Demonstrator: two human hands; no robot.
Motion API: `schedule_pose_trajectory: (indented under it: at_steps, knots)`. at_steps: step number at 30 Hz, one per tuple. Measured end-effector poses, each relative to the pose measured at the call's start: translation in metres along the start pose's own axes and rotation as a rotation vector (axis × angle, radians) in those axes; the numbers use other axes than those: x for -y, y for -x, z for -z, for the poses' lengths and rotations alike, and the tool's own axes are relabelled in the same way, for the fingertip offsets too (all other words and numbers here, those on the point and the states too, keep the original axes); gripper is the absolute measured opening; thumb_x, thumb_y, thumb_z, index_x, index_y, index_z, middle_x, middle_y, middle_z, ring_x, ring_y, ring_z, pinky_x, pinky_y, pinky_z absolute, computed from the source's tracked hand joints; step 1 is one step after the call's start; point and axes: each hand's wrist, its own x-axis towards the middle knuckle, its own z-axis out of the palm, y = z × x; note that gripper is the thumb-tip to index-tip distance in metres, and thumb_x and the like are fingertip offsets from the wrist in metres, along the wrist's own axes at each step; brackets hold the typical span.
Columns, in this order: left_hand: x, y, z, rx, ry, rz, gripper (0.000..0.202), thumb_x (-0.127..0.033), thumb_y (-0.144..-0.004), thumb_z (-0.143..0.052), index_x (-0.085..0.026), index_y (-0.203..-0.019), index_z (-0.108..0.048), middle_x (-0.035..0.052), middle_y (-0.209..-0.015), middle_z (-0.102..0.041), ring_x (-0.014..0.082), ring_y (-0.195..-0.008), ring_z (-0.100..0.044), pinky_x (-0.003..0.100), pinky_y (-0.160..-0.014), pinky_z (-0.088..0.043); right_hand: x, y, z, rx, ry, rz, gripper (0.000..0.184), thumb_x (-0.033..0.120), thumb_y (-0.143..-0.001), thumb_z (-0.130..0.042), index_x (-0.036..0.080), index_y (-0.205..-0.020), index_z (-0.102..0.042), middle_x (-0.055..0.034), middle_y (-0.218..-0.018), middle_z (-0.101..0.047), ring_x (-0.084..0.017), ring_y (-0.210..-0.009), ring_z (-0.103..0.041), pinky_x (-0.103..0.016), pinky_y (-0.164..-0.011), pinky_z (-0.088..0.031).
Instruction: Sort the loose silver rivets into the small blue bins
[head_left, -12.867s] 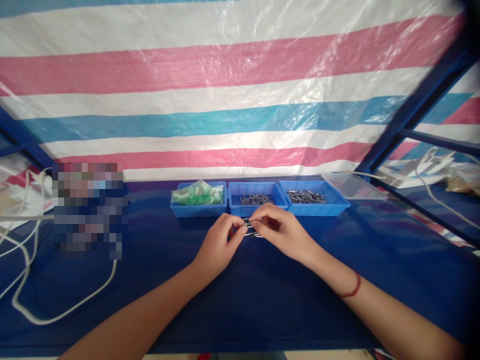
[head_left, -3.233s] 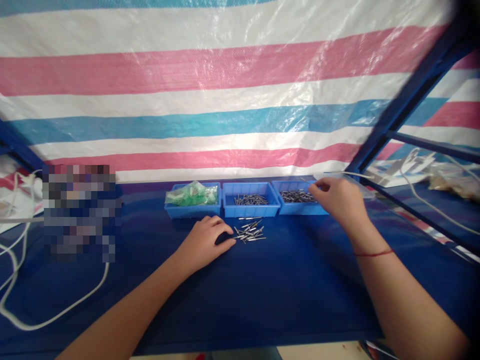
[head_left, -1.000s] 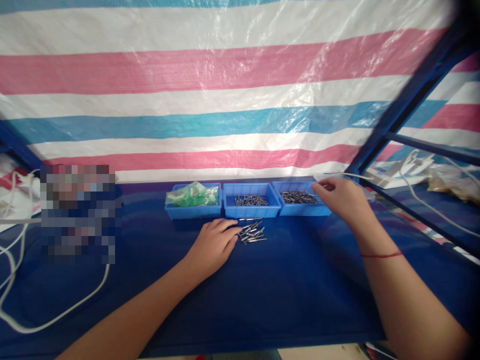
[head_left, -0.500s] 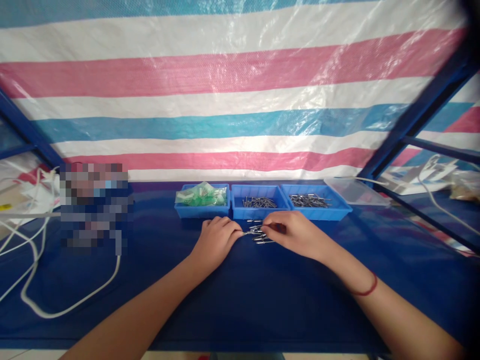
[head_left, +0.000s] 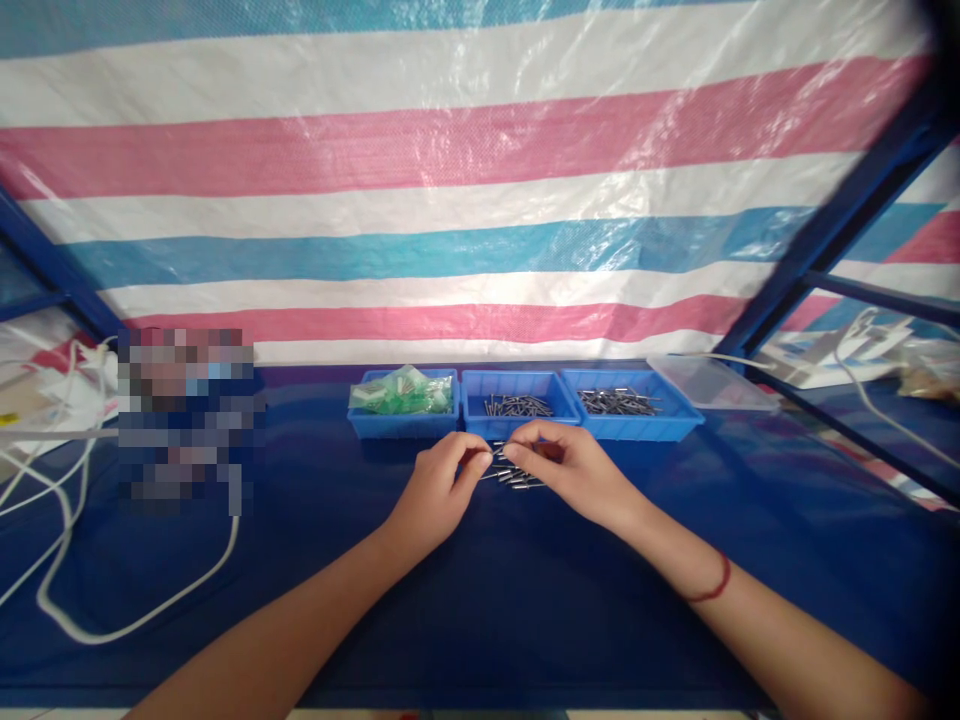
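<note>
My left hand [head_left: 442, 486] is closed, thumb and index finger pinching the thin end of a slim silver blind rivet [head_left: 497, 453]. From the other side, the pinched fingertips of my right hand [head_left: 574, 472] meet the same rivet, so the two hands almost touch. Just below the fingertips, several loose blind rivets [head_left: 519, 481] lie on the blue tabletop [head_left: 480, 600]. My right fingers partly cover this small pile. Behind the hands stand a middle blue bin [head_left: 521, 428] and a right blue bin [head_left: 645, 430], both holding many similar metal pins.
A left blue bin [head_left: 403, 428] holds green clear-wrapped packets [head_left: 401, 392]. A clear plastic lid [head_left: 712, 385] lies at the back right. White cables [head_left: 97, 638] loop over the left side, beside a blurred-out patch. Blue frame posts and a striped sheet [head_left: 450, 150] enclose the back.
My left hand has lifted its pinch slightly off the pile and turned. My right hand has shifted left toward it, and the fingertips now come together around one rivet.
</note>
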Motion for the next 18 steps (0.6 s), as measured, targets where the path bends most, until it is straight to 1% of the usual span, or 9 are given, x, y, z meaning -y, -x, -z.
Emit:
schedule_pose_trajectory:
  at_steps: [6,11,15,18]
  knots:
    - [-0.002,-0.001,0.000,0.040,-0.066,-0.017,0.015,-0.029,-0.091,-0.048,-0.020,-0.090,-0.060,0.0016,-0.087,-0.065,0.0171,-0.084,-0.061,0.027,-0.076,-0.044,0.004,0.002,0.001,-0.007,-0.009,0.040,0.024,0.040,-0.083,-0.058,0.018,-0.076,-0.059,-0.0006,-0.071,-0.055,-0.011,-0.058,-0.044,-0.026,-0.055,-0.038]
    - [-0.006,-0.002,0.000,0.062,-0.063,-0.052,0.013,-0.029,-0.089,-0.053,-0.019,-0.083,-0.060,0.0020,-0.082,-0.063,0.0161,-0.079,-0.060,0.026,-0.071,-0.044,0.010,0.005,0.001,-0.029,0.021,0.096,0.017,0.034,-0.085,-0.055,0.019,-0.077,-0.057,-0.0010,-0.073,-0.054,-0.011,-0.058,-0.043,-0.026,-0.054,-0.037]
    - [-0.005,-0.002,0.002,0.014,-0.045,-0.085,0.014,-0.029,-0.090,-0.052,-0.019,-0.084,-0.060,0.0016,-0.080,-0.061,0.0145,-0.075,-0.059,0.025,-0.072,-0.044,0.012,0.005,0.006,-0.050,0.108,0.173,0.012,0.029,-0.084,-0.055,0.020,-0.078,-0.060,0.0002,-0.069,-0.051,-0.011,-0.055,-0.042,-0.025,-0.051,-0.036]
    - [-0.005,-0.001,0.005,-0.033,-0.022,-0.093,0.014,-0.029,-0.090,-0.051,-0.019,-0.085,-0.059,0.0021,-0.081,-0.061,0.0148,-0.076,-0.059,0.026,-0.073,-0.045,0.013,0.004,0.012,-0.055,0.220,0.239,0.009,0.025,-0.084,-0.056,0.020,-0.079,-0.062,-0.0017,-0.075,-0.055,-0.011,-0.055,-0.042,-0.026,-0.050,-0.036]
